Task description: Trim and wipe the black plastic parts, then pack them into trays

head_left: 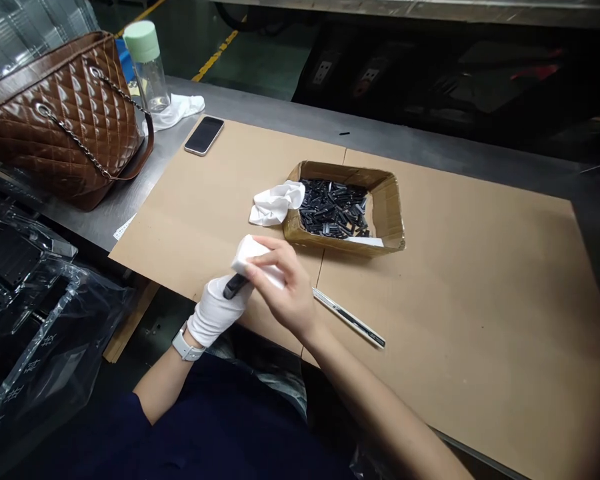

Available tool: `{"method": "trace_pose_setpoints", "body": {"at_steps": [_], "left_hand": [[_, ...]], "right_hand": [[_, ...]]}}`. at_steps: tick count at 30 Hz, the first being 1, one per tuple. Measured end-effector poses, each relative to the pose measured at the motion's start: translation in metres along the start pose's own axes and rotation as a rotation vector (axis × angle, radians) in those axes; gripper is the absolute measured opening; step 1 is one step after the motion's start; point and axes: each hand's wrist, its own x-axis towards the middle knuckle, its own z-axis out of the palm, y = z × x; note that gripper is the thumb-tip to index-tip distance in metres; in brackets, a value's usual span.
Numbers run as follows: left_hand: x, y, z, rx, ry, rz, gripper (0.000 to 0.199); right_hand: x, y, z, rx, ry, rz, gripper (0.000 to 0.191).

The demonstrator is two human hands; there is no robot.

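Observation:
My left hand point(219, 310), in a white glove, is closed around a dark, bar-shaped piece point(234, 287); one rounded end of it shows. My bare right hand point(291, 293) grips a white sponge block point(247, 252) and holds it against or just over the upper part of that piece. The sponge and fingers hide the rest of the piece. Just beyond my hands stands an open cardboard box point(391, 207) with many small black parts point(330, 205) inside. A crumpled white cloth point(276, 202) hangs over its left edge.
A slim silver-and-black strip point(350, 318) lies right of my hands on the cardboard sheet point(460, 280). At the upper left are a phone point(205, 136), a brown quilted bag point(75, 120) and a bottle with a green lid point(150, 67). Plastic-wrapped black parts point(25, 287) sit at far left.

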Motion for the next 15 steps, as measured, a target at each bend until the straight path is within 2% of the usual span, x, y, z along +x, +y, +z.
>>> {"method": "trace_pose_setpoints", "body": {"at_steps": [4, 6, 9, 11, 13, 15], "left_hand": [[-0.008, -0.008, -0.001, -0.032, 0.057, -0.022, 0.02], [-0.011, -0.012, -0.002, -0.054, 0.054, -0.027, 0.018], [-0.015, -0.016, -0.005, -0.072, 0.057, -0.033, 0.017], [-0.015, -0.018, -0.008, -0.098, 0.116, -0.052, 0.019], [-0.015, -0.018, -0.01, -0.259, 0.236, -0.201, 0.023], [-0.013, -0.017, -0.012, -0.484, 0.331, -0.41, 0.032]], "right_hand": [[-0.007, 0.0, 0.005, 0.266, 0.04, 0.3, 0.021], [-0.011, -0.001, 0.01, 0.339, 0.04, 0.331, 0.021], [-0.02, 0.004, 0.022, 0.467, 0.114, 0.426, 0.022], [-0.028, 0.011, 0.031, 0.518, 0.145, 0.52, 0.022], [-0.037, 0.018, 0.039, 0.521, 0.146, 0.549, 0.023], [-0.046, 0.02, 0.043, 0.487, 0.161, 0.497, 0.028]]}}
